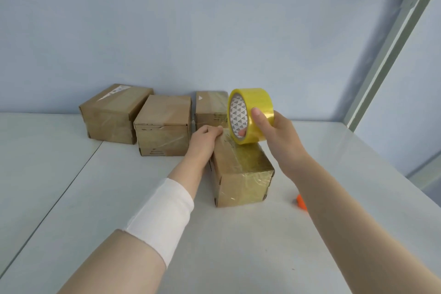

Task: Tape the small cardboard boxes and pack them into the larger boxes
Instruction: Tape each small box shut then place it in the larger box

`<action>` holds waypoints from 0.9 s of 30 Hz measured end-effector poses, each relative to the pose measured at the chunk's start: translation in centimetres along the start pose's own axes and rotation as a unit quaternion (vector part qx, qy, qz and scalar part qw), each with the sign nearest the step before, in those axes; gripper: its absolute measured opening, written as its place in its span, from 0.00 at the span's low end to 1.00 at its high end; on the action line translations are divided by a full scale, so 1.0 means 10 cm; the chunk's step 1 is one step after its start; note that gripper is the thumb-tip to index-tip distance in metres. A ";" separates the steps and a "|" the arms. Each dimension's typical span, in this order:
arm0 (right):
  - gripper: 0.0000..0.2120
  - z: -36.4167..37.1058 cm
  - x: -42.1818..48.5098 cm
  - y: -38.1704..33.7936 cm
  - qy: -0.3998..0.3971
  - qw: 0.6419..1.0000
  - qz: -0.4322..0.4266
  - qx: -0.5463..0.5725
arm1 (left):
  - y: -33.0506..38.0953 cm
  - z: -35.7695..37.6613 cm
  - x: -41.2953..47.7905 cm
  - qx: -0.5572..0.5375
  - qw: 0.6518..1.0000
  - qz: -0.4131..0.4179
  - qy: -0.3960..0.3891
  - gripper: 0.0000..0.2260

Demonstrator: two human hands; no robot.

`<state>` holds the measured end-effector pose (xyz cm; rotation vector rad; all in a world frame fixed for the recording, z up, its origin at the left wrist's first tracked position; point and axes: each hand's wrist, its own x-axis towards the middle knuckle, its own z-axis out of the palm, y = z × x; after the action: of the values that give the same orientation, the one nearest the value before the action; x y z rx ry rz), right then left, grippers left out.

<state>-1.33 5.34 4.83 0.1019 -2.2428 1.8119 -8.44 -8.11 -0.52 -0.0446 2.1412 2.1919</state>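
Observed right hand (274,131) gripping yellow tape roll (250,114) at far top of near small box (241,174). Noted left hand (205,138) clasping that box's far left edge. Logged three more boxes (164,124) behind it.

One central box (241,174) is set on the table (95,198) at frame centre. Behind it, toward the upper left, a left box (112,114), middle box (162,124) and right box (210,107) are ranged in a row along the wall (167,31). The tape roll (256,107) is held over the central box's far end by the right hand (274,131); its far left corner is held by the left hand (205,138). A small object (301,202) is placed right of it, partly behind the right forearm (334,198).
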 end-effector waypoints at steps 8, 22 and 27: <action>0.17 -0.15 -0.48 0.07 0.007 0.998 -0.051 0.031 | -0.01 0.00 -0.01 0.011 1.000 -0.015 -0.015 0.07; 0.30 -0.16 -1.30 0.02 0.077 0.990 0.107 0.040 | 0.04 -0.01 -0.08 0.026 0.999 -0.025 -0.015 0.08; 0.25 0.00 -1.38 0.08 0.094 0.987 0.124 0.029 | 0.10 -0.01 -0.11 0.089 0.995 0.021 -0.028 0.08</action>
<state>11.86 4.06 0.77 -0.3401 -2.1489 1.9168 -7.41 -8.32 0.56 0.0708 2.3158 1.9877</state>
